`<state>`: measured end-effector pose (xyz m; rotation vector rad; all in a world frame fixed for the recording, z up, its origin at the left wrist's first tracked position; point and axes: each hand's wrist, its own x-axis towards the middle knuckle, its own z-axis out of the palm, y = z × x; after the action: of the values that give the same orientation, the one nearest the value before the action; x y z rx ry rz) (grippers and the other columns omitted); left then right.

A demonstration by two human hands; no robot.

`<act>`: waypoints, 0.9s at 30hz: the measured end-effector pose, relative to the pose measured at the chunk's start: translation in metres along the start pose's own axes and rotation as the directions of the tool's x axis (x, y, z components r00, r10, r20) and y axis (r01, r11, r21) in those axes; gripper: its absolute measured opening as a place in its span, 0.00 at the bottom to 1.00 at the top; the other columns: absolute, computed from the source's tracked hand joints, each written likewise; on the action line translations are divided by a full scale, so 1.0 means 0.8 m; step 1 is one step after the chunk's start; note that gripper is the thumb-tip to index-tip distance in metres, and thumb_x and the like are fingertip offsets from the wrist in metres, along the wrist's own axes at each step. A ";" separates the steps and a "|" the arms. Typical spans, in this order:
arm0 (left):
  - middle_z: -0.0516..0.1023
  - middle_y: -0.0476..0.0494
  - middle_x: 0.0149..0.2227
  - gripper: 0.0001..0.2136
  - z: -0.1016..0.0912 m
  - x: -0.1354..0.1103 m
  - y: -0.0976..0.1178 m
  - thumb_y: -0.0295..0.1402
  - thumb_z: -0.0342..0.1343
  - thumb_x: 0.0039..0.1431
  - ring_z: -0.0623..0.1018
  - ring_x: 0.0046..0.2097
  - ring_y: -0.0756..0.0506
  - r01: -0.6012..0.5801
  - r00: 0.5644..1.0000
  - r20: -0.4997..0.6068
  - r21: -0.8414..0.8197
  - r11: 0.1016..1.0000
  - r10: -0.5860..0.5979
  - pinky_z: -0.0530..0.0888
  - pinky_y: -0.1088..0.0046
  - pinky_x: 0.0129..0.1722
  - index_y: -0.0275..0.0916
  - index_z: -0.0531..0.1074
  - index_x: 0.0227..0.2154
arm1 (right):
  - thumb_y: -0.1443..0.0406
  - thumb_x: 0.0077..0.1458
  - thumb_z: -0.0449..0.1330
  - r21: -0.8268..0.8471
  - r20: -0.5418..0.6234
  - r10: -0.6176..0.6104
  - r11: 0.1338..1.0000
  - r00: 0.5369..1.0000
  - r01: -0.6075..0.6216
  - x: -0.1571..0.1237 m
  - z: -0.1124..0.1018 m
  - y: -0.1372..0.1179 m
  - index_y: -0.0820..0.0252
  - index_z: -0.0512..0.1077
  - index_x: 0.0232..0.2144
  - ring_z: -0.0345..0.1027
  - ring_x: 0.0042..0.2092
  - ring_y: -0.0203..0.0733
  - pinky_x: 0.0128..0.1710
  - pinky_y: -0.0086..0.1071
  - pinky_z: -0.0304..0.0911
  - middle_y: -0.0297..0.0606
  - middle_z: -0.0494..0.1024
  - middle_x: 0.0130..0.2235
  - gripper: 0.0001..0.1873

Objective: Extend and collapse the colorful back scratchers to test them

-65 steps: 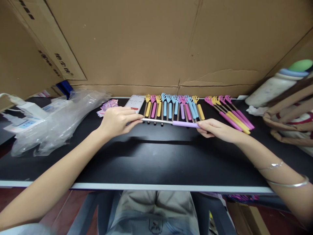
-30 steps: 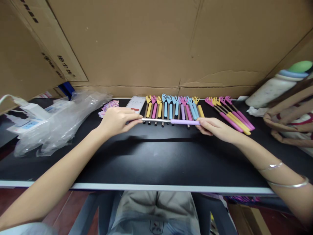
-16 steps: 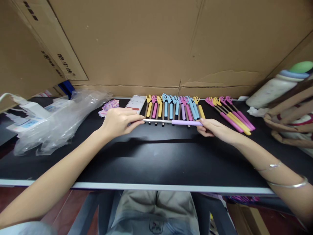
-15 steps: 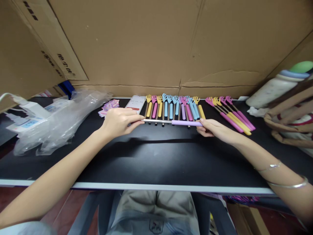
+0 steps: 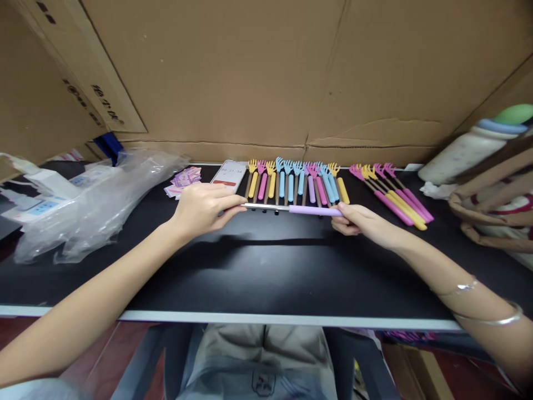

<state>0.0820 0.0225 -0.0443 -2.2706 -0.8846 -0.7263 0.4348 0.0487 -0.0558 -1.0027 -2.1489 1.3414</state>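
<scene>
Both my hands hold one back scratcher [image 5: 314, 211] level above the black desk, its purple sleeve to the right and its metal rod to the left. My left hand [image 5: 204, 210] pinches the rod's left end, and that end is hidden in the fingers. At the sleeve's right end, my right hand [image 5: 358, 220] is closed with thumb and fingers. Just behind lies a row of back scratchers [image 5: 291, 186] with yellow, pink, blue and purple claw heads and separate coloured sleeves. Several back scratchers with sleeves on their rods [image 5: 402, 205] lie to the right.
Left of the row are a phone [image 5: 228, 176] showing a timer and a pile of printed cards [image 5: 186, 179]. Clear plastic bags [image 5: 95, 205] partly cover a power strip [image 5: 41, 208]. A bottle [image 5: 470, 147] and a brown bag [image 5: 483, 205] stand at right. Cardboard [image 5: 250, 72] walls the back.
The back scratcher stays between both hands, and the purple sleeve and my right hand have shifted very slightly left. The camera view has tilted a little.
</scene>
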 end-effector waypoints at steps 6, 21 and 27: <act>0.79 0.50 0.25 0.14 0.000 0.001 0.003 0.39 0.49 0.64 0.77 0.27 0.50 -0.002 1.000 0.001 0.013 1.000 0.002 0.63 0.74 0.24 0.42 0.78 0.30 | 0.46 0.63 0.40 -0.067 -0.010 -0.008 0.998 1.000 0.007 0.001 0.004 -0.004 0.56 0.51 0.20 0.41 0.22 0.32 0.24 0.32 0.43 0.27 0.49 0.19 0.27; 0.79 0.50 0.26 0.13 0.004 0.000 0.015 0.39 0.50 0.64 0.77 0.28 0.49 0.029 1.000 0.002 -0.049 0.998 -0.029 0.63 0.74 0.24 0.41 0.77 0.30 | 0.45 0.63 0.40 -0.076 -0.001 -0.028 0.997 1.000 0.028 0.001 0.010 -0.006 0.56 0.52 0.21 0.42 0.22 0.31 0.23 0.32 0.44 0.27 0.50 0.20 0.27; 0.80 0.49 0.27 0.14 0.007 -0.002 0.017 0.39 0.50 0.64 0.77 0.28 0.49 0.048 0.999 0.017 -0.063 0.997 -0.047 0.63 0.75 0.24 0.41 0.77 0.29 | 0.44 0.61 0.41 -0.097 -0.001 -0.009 0.995 1.000 0.009 0.001 0.010 -0.004 0.57 0.54 0.21 0.42 0.22 0.30 0.23 0.31 0.44 0.27 0.51 0.21 0.27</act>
<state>0.0920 0.0175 -0.0532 -2.3208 -0.9375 -0.7695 0.4279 0.0438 -0.0563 -1.0294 -2.2332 1.2425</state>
